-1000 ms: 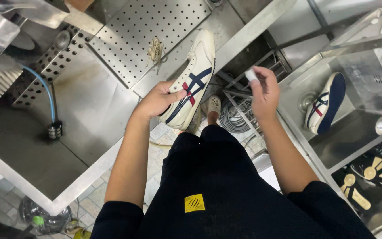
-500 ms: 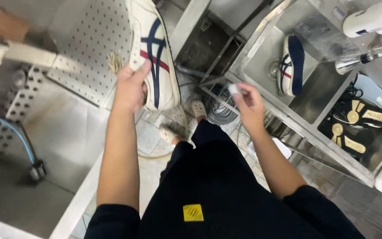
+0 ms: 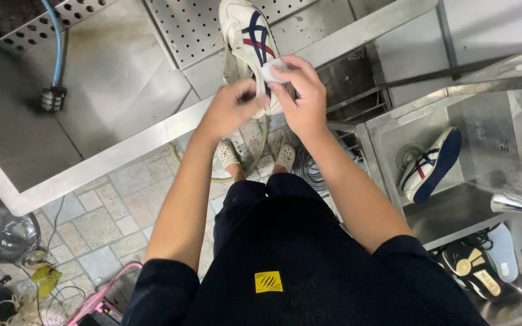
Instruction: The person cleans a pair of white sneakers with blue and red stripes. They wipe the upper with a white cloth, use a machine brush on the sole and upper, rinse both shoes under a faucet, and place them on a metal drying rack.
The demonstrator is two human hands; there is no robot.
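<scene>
The right hand (image 3: 300, 96) pinches a small white pad (image 3: 271, 70) against the side of the white shoe (image 3: 250, 42); a second ago it held the pad in the air, apart from the shoe. The left hand (image 3: 231, 108) is closed on the shoe's heel end, as before. The shoe now lies over the counter's (image 3: 116, 78) front edge, toe pointing away onto the perforated plate (image 3: 182, 24). A second shoe (image 3: 431, 164) stands in the sink (image 3: 484, 139) at right, unchanged.
</scene>
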